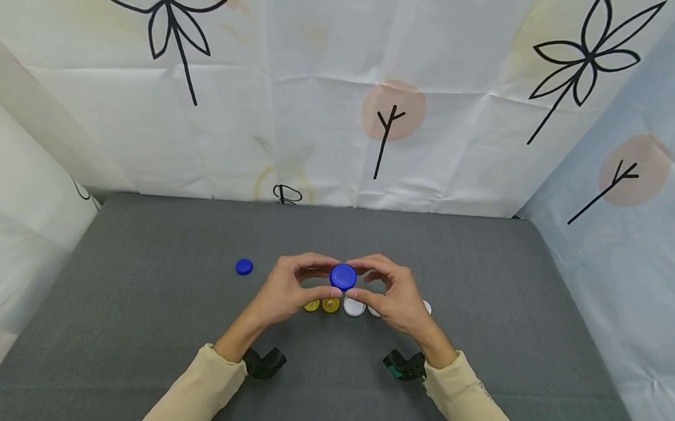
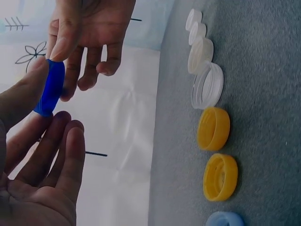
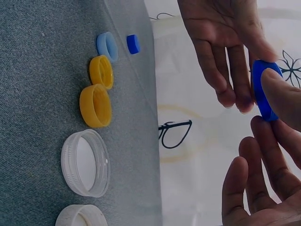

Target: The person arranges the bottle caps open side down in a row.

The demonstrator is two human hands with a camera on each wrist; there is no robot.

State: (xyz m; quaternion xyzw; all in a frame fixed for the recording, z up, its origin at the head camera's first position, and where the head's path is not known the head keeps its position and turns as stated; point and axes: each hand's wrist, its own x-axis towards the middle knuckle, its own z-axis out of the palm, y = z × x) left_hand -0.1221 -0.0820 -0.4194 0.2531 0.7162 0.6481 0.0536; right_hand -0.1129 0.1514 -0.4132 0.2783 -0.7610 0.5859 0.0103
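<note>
Above the table, a blue bottle cap (image 1: 343, 277) is pinched from both sides by my left hand (image 1: 288, 287) and my right hand (image 1: 394, 299). Each thumb and fingertips meet its edge, as the left wrist view also shows with the blue cap (image 2: 52, 88) seen nearly edge-on. The other fingers of both hands stay loosely bent. Beneath the hands runs a row of caps: a light blue cap (image 3: 100, 46), two yellow caps (image 2: 207, 129), a clear-rimmed one (image 1: 354, 306) and several white ones (image 2: 193, 55). From overhead, the hands partly hide this row.
A second, smaller blue cap (image 1: 244, 266) lies apart on the grey tabletop (image 1: 158, 302), left of my left hand. Printed white cloth (image 1: 319, 136) hangs behind the table and along its sides. Black wrist devices (image 1: 264, 363) sit below both hands.
</note>
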